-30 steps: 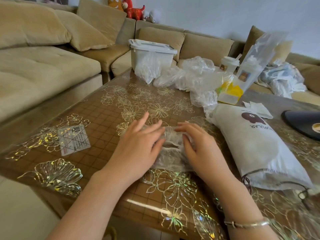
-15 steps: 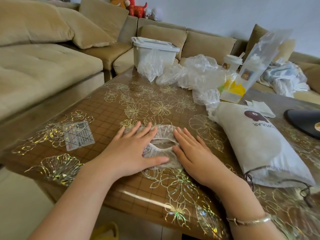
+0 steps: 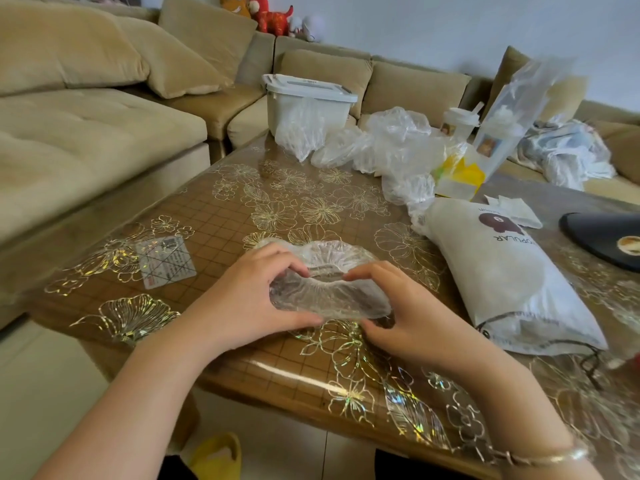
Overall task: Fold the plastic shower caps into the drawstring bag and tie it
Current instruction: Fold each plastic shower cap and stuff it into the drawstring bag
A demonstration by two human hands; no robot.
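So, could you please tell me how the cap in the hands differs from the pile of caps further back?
The cap is single, flattened and gripped by the left hand and right hand; the pile is several caps, puffed up, crumpled and untouched. The cap lies near the table's front edge, the pile at its far side. Both are clear, crinkled plastic.

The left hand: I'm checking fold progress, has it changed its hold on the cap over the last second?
Yes. The left hand lay flat on the shower cap; now it pinches the near edge, no closer to the small card.
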